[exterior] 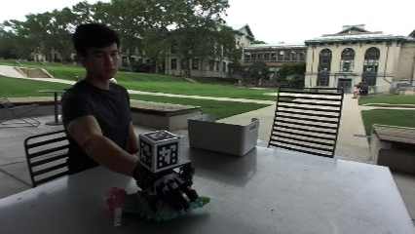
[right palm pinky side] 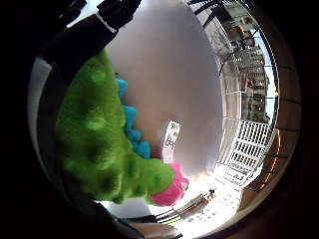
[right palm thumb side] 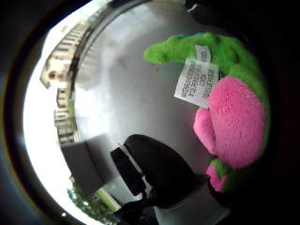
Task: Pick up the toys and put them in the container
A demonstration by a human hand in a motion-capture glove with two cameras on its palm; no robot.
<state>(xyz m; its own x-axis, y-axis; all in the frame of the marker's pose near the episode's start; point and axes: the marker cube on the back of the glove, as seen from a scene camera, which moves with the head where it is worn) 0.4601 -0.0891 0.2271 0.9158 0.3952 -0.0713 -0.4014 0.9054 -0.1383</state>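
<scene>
Gloved right hands curled around green plush toy, on table

toy's white tag (print unreadable)

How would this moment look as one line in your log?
hand: right hand grips green plush toy | toy: on table, not lifted | container: far side, apart

plush toy lies on the table near its front edge, under the gloved right hand. container stands on the table at about one o'clock from the toy, apparently near the far edge; a chair behind it.
</scene>
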